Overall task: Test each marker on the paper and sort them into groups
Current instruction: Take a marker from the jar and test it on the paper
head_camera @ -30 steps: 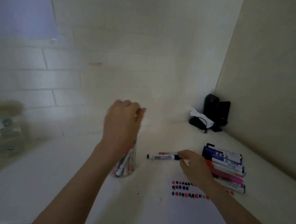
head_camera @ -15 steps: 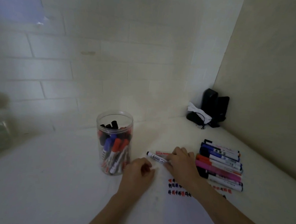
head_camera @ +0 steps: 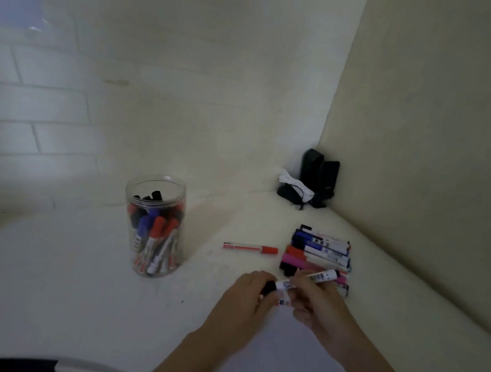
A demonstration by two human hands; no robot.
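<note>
The black-capped marker [head_camera: 304, 281] is held just above the table [head_camera: 85, 305], over the near end of the paper [head_camera: 285, 348], lying roughly level between both hands. The left hand [head_camera: 249, 298] curls round its black cap end; the right hand [head_camera: 317, 304] wraps the white barrel near its middle. It looks light, rigid and smooth-sided, so a firm pinch on the cap and a fuller grip on the barrel should suit pulling them apart; the cap will likely come off with a jerk. Just beyond lies the sorted pile of markers [head_camera: 321, 252], a lone red marker [head_camera: 250, 248] to its left, and the clear jar [head_camera: 153, 226] of markers further left.
</note>
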